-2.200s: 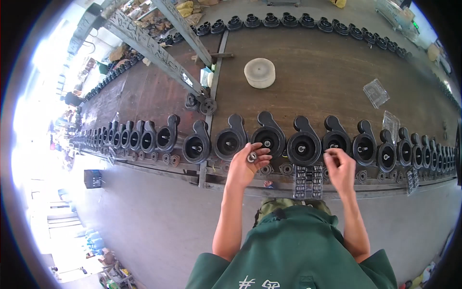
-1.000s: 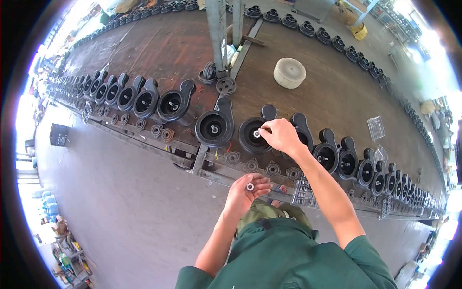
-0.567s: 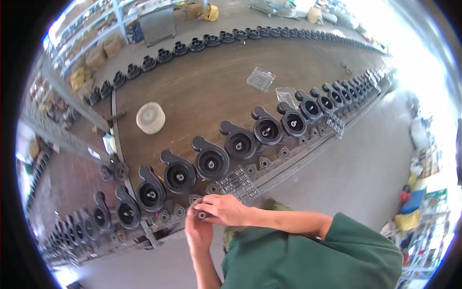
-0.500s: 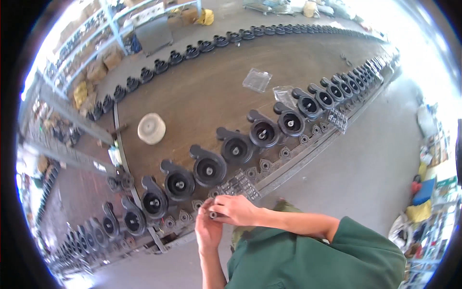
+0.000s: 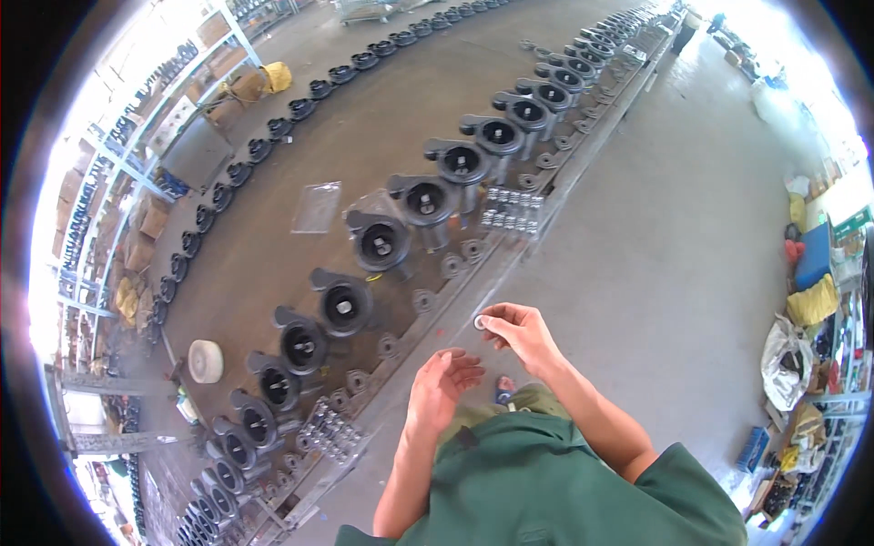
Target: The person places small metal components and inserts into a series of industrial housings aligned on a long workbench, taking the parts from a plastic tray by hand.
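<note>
My right hand [image 5: 519, 338] pinches a small round metal ring [image 5: 480, 322] between thumb and fingertips, out past the bench's front edge. Lower and to its left, my left hand [image 5: 442, 387] is open with nothing in it, its fingers loosely curled and the thumb apart. Both hands are in the air. Beyond them, a long row of black round housings with side spouts [image 5: 344, 308] stands on the bench, small metal pieces showing in their round openings. Grey flange-like plates [image 5: 423, 300] lie along the bench edge in front of the housings.
A clear tray of small metal parts [image 5: 512, 211] sits at the bench edge ahead; another such tray [image 5: 330, 430] lies nearer left. A clear plastic sheet [image 5: 317, 207] and a whitish round block [image 5: 206, 361] rest on the bench. Blue shelving [image 5: 137, 164] stands left, sacks [image 5: 785, 364] right.
My hands have come apart; the right now holds the ring away from the left, which has opened. The view has turned and shifted rightward along the row of housings.
</note>
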A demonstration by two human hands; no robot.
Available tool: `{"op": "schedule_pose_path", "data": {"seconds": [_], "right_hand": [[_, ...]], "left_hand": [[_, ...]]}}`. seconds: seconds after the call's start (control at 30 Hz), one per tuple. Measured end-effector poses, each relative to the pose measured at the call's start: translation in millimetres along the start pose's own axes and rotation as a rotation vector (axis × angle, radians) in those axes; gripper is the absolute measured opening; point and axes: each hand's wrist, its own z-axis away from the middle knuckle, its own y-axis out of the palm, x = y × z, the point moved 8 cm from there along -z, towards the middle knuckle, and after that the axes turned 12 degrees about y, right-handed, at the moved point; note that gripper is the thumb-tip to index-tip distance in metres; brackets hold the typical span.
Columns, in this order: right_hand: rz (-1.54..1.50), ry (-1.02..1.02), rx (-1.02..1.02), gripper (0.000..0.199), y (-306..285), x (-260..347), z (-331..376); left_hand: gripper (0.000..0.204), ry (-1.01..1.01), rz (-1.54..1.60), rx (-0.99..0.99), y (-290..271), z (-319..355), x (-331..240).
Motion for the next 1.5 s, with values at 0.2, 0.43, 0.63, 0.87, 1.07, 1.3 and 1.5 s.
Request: {"op": "schedule_pose_path", "data": {"seconds": [0.2,0.43,0.63,0.87,1.07,1.3,1.5], "right_hand": [[-0.034,0.028,-0.093,0.019,-109,62,-54],[0.062,-0.044,-0.083,0.017,-167,128,-166],[0.342,-0.061,-0.043,0.018,-194,259,-268],[0.716,-0.212,0.18,0.019,-153,315,-372],[1.016,-0.361,0.341,0.016,-136,328,-393],[1.013,-0.877,0.403,0.016,-136,353,-372],[0.928,-0.78,0.503,0.007,-210,371,-341]], "left_hand": [[0.025,-0.145,-0.129,-0.103,31,-85,67],[0.024,-0.187,-0.188,-0.252,19,-211,118],[0.022,-0.115,-0.023,-0.399,45,-319,150],[0.019,-0.046,-0.047,-0.726,38,-333,165],[0.018,0.278,-0.128,-1.054,40,-326,157],[0.024,0.424,-0.201,-1.416,77,-315,193],[0.028,0.49,-0.221,-1.451,89,-316,204]]}}
